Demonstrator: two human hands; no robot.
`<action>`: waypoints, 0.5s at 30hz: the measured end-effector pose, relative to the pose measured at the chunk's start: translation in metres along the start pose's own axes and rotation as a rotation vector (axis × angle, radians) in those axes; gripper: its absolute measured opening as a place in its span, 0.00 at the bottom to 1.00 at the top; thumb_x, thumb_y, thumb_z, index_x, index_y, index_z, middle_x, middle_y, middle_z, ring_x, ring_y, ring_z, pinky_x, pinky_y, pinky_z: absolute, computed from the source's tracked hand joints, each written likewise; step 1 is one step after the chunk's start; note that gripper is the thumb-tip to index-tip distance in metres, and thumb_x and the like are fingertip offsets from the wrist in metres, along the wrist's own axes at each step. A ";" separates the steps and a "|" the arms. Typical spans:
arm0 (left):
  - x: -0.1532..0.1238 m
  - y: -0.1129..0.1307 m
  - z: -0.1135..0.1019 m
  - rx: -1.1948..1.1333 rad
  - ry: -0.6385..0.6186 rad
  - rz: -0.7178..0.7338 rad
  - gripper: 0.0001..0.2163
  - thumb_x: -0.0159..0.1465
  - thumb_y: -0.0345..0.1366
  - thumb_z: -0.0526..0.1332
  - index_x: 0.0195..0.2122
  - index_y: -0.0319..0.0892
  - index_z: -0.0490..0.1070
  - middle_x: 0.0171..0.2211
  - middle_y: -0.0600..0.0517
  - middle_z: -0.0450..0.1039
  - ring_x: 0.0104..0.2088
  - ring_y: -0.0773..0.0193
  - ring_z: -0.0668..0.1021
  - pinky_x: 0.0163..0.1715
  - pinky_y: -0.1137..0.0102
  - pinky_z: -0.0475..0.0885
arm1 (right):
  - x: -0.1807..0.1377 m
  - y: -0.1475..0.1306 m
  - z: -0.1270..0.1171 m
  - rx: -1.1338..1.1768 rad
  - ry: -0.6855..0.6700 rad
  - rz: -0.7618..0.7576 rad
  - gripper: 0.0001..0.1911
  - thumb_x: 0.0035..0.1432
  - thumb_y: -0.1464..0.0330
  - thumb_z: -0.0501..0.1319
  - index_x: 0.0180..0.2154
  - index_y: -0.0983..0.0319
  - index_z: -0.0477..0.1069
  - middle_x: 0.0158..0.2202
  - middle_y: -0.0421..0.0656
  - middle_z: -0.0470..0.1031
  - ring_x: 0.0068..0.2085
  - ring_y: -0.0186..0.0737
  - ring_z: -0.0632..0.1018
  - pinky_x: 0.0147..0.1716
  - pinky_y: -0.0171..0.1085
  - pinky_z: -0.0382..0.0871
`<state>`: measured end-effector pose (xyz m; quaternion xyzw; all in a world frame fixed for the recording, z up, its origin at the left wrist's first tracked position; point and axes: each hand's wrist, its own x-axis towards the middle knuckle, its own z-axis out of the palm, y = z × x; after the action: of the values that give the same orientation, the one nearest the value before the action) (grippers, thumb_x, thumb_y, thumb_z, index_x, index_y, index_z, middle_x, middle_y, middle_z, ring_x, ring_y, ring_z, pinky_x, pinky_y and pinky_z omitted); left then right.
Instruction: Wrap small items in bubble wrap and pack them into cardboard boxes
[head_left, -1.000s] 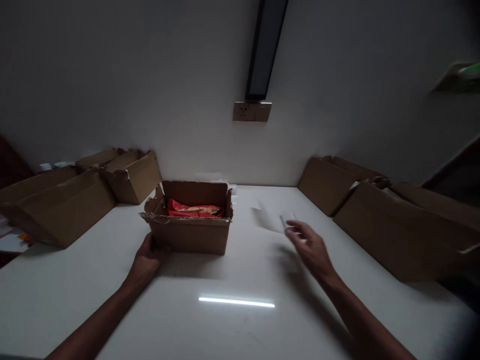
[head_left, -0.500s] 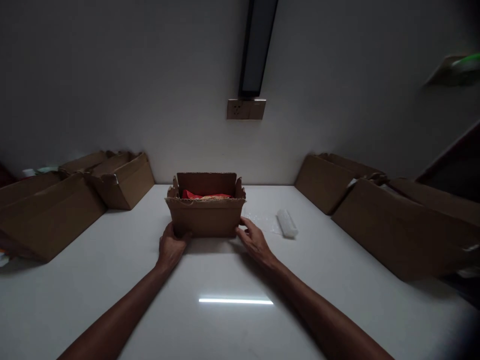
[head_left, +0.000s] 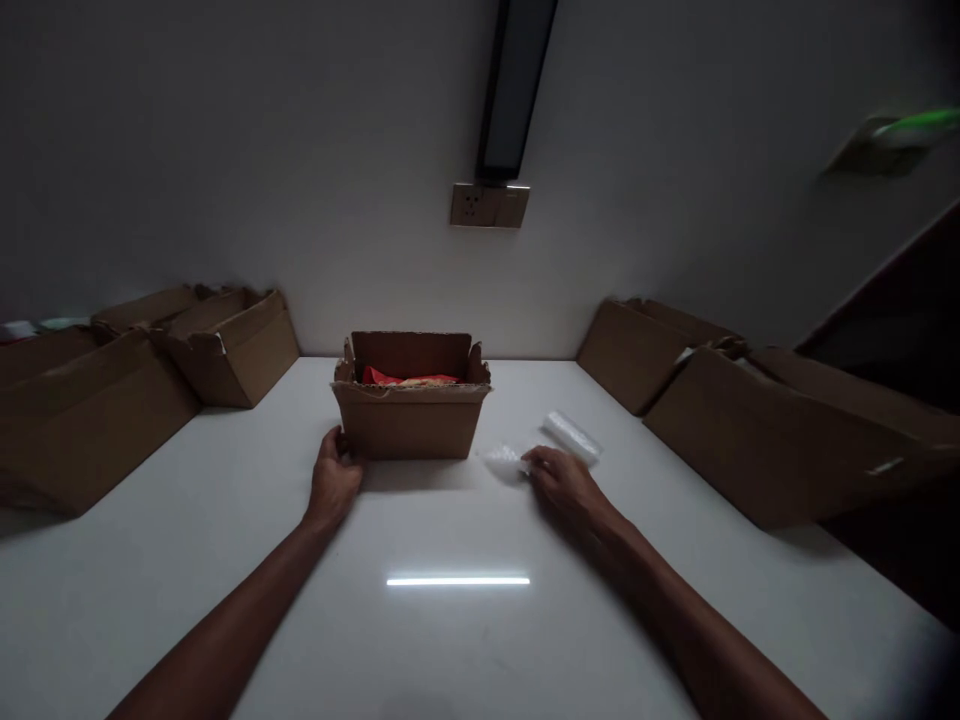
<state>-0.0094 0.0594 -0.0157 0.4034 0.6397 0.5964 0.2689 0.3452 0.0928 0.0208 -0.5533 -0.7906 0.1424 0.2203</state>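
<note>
An open cardboard box (head_left: 409, 425) stands upright on the white table, with a red packet (head_left: 382, 377) showing inside; the rest of its contents is hidden. My left hand (head_left: 334, 482) is closed round the box's lower left corner, thumb at the front and fingers at the side. To the right of the box, my right hand (head_left: 559, 475) pinches the loose end of clear plastic wrap (head_left: 504, 461), which looks like bubble wrap. Just behind that hand lies the wrap's roll (head_left: 571, 437), tilted across the table.
More cardboard boxes stand at the left (head_left: 97, 415) and at the right (head_left: 780, 430). A wall socket (head_left: 489, 206) and a long dark panel (head_left: 517, 90) are on the wall behind. Light reflects off the white table (head_left: 450, 650).
My right hand has left the box's lower right corner and moved right to the plastic wrap, whose loose end is now bunched and roll turned. My left hand stays at the box.
</note>
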 end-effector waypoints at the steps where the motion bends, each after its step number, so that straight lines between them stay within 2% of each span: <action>1: -0.002 0.002 -0.002 -0.025 0.011 -0.036 0.29 0.54 0.30 0.63 0.59 0.38 0.61 0.57 0.39 0.69 0.57 0.51 0.73 0.58 0.57 0.68 | -0.017 -0.004 -0.007 0.050 -0.053 -0.025 0.12 0.60 0.70 0.53 0.39 0.61 0.75 0.38 0.46 0.80 0.39 0.45 0.78 0.41 0.41 0.70; 4: -0.020 0.008 -0.015 -0.043 0.022 -0.121 0.30 0.57 0.33 0.62 0.61 0.37 0.58 0.61 0.34 0.63 0.60 0.47 0.70 0.59 0.53 0.67 | -0.069 -0.022 -0.023 0.304 -0.245 -0.147 0.11 0.62 0.68 0.54 0.40 0.60 0.75 0.43 0.46 0.79 0.45 0.45 0.79 0.45 0.42 0.72; 6: -0.047 0.013 -0.029 -0.038 -0.046 -0.108 0.29 0.58 0.35 0.62 0.61 0.39 0.60 0.62 0.37 0.63 0.61 0.47 0.69 0.60 0.52 0.66 | -0.097 -0.038 -0.023 0.476 -0.363 -0.248 0.10 0.64 0.66 0.54 0.39 0.60 0.74 0.46 0.47 0.78 0.48 0.44 0.77 0.49 0.45 0.71; 8: -0.086 0.018 -0.046 0.017 -0.246 -0.001 0.27 0.59 0.38 0.62 0.61 0.43 0.62 0.62 0.40 0.64 0.62 0.47 0.69 0.62 0.50 0.63 | -0.116 -0.055 -0.015 0.579 -0.452 -0.348 0.11 0.67 0.64 0.53 0.39 0.59 0.74 0.46 0.46 0.77 0.49 0.42 0.76 0.50 0.45 0.70; 10: -0.127 0.021 -0.062 0.132 -0.596 0.141 0.26 0.60 0.40 0.63 0.60 0.47 0.65 0.62 0.43 0.65 0.62 0.47 0.69 0.62 0.49 0.63 | -0.126 -0.068 -0.003 0.651 -0.504 -0.432 0.13 0.69 0.63 0.52 0.38 0.59 0.74 0.46 0.45 0.78 0.50 0.41 0.75 0.52 0.46 0.68; 12: -0.162 0.021 -0.071 0.252 -0.879 0.338 0.31 0.58 0.45 0.67 0.62 0.49 0.63 0.65 0.44 0.61 0.65 0.44 0.64 0.63 0.46 0.61 | -0.129 -0.077 0.006 0.712 -0.531 -0.460 0.14 0.69 0.61 0.53 0.38 0.59 0.74 0.46 0.46 0.78 0.51 0.41 0.75 0.53 0.47 0.67; 14: -0.186 0.018 -0.073 0.393 -0.999 0.549 0.40 0.54 0.48 0.70 0.65 0.48 0.58 0.66 0.42 0.59 0.66 0.42 0.61 0.65 0.42 0.55 | -0.127 -0.082 0.010 0.773 -0.570 -0.430 0.14 0.69 0.60 0.54 0.38 0.60 0.75 0.47 0.47 0.77 0.52 0.42 0.75 0.53 0.47 0.67; 15: -0.194 0.017 -0.071 0.467 -0.999 0.636 0.41 0.53 0.47 0.71 0.66 0.47 0.57 0.66 0.41 0.60 0.66 0.42 0.61 0.65 0.41 0.53 | -0.126 -0.084 0.010 0.799 -0.596 -0.407 0.14 0.68 0.60 0.55 0.39 0.60 0.76 0.49 0.47 0.76 0.52 0.42 0.75 0.53 0.47 0.67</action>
<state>0.0379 -0.1424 -0.0158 0.8512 0.3994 0.2316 0.2497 0.3089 -0.0538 0.0275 -0.1977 -0.7943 0.5374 0.2028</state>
